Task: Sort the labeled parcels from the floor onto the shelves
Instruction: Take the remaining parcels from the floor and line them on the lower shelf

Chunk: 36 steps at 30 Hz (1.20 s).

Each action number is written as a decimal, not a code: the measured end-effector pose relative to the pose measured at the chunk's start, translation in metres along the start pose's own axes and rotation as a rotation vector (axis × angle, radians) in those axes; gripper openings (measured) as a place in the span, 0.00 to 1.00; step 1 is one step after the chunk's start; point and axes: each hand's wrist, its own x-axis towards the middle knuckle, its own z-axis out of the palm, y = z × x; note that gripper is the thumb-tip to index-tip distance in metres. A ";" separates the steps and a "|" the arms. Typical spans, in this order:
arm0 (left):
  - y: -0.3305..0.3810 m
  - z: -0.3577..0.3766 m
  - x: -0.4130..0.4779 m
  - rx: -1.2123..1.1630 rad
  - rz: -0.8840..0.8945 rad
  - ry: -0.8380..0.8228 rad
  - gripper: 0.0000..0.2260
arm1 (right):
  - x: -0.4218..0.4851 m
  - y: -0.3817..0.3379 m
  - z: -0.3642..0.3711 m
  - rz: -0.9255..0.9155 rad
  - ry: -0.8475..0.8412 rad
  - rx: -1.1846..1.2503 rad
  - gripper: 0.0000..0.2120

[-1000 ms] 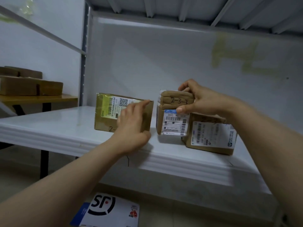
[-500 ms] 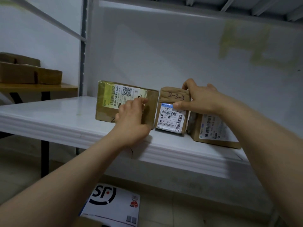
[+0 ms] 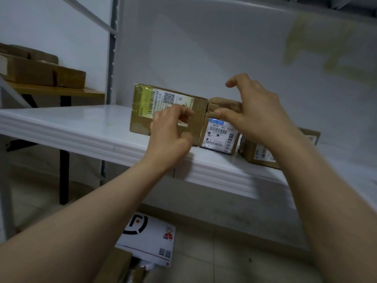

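right hand [image 3: 253,111] now off small parcel [image 3: 221,127]

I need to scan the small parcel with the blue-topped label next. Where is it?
The small parcel stands on the white shelf, pressed against the larger box on its left, under the right hand.

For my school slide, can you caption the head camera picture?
Two hands line up three labeled cardboard parcels on a white shelf.

Both forearms bare, no sleeves in view; left hand [image 3: 169,133], right hand [image 3: 257,115] bare, ungloved.
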 end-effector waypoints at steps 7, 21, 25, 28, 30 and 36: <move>-0.016 -0.017 -0.057 -0.072 0.188 0.341 0.08 | -0.061 -0.077 0.039 -0.082 0.305 0.428 0.09; -0.254 -0.073 -0.280 0.228 -1.041 0.098 0.11 | -0.250 -0.112 0.313 0.418 -0.506 0.714 0.10; -0.289 -0.094 -0.303 0.247 -1.284 0.084 0.11 | -0.278 -0.112 0.387 0.675 -0.751 0.734 0.06; -0.308 -0.092 -0.299 0.136 -1.310 0.107 0.10 | -0.285 -0.117 0.433 0.933 -0.930 0.849 0.11; -0.319 -0.084 -0.300 0.033 -1.379 0.128 0.10 | -0.290 -0.122 0.461 1.194 -0.916 1.036 0.07; -0.333 -0.064 -0.321 -0.214 -1.574 0.089 0.03 | -0.295 -0.144 0.494 1.505 -0.910 1.138 0.24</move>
